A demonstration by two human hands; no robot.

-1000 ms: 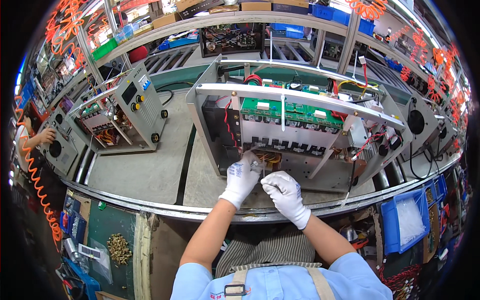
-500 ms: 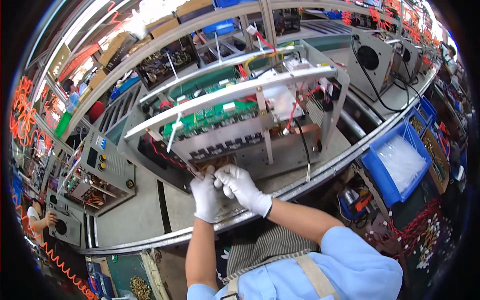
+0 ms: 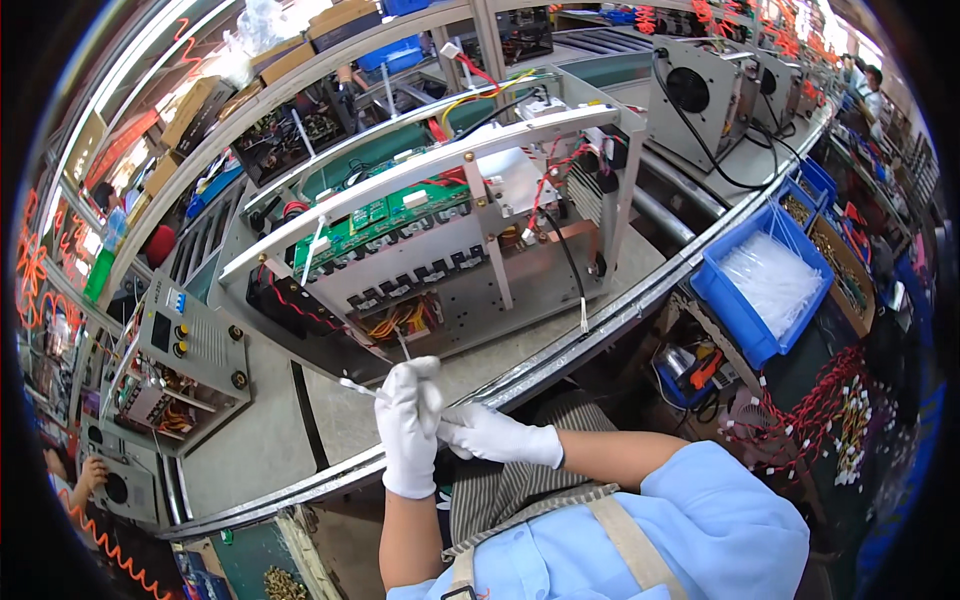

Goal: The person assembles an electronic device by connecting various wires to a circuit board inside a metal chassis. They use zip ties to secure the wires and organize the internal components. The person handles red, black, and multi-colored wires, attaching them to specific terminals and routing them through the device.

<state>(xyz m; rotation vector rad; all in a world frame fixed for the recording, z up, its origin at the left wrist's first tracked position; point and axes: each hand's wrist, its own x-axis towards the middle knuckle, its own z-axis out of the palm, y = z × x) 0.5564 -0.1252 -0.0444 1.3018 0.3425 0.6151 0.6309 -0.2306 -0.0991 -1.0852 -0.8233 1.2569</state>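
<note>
In a white glove, my left hand (image 3: pixel 408 430) is closed in front of the open metal chassis (image 3: pixel 440 300), with thin white strips, probably cable ties (image 3: pixel 362 388), poking out between its fingers. Close against it on the right, my right hand (image 3: pixel 500 437), also gloved, has its fingers pinched together; whatever they hold is hidden. Just beyond the hands, inside the chassis, lies a bundle of orange and yellow wires (image 3: pixel 398 318). Above it run a row of black components and a green circuit board (image 3: pixel 380 228). A black cable (image 3: pixel 568 255) hangs down the chassis's right part.
A blue bin (image 3: pixel 765 290) of clear white strips stands to the right, above red wires (image 3: pixel 800 420). Another grey machine (image 3: pixel 185 365) sits left on the conveyor; fan-fitted units (image 3: pixel 690 95) stand at the far right. A co-worker's hand (image 3: pixel 93 472) shows at far left.
Both hands have drawn back from the wire bundle toward my body, and white strips now show in my left hand. The whole view has shifted slightly.
</note>
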